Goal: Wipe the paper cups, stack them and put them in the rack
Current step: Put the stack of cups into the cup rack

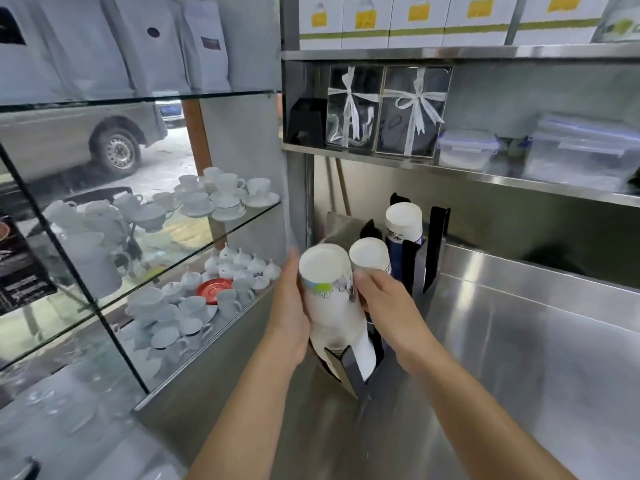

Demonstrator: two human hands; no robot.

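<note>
A tall stack of white paper cups (330, 306), bottoms up, stands in the nearest slot of a black cup rack (353, 372) on the steel counter. My left hand (289, 306) clasps the stack's left side and my right hand (388, 303) grips its right side. Two more upside-down stacks stand in the slots behind: a middle stack (370, 255) and a far stack (404, 223) with dark blue print. The lower part of the held stack is hidden by the rack's front post.
A steel counter (519, 358) stretches right. A glass cabinet (166, 271) with white porcelain cups and a red saucer stands close on the left. Steel shelves (485, 168) above hold plastic containers, ribboned boxes and white cartons.
</note>
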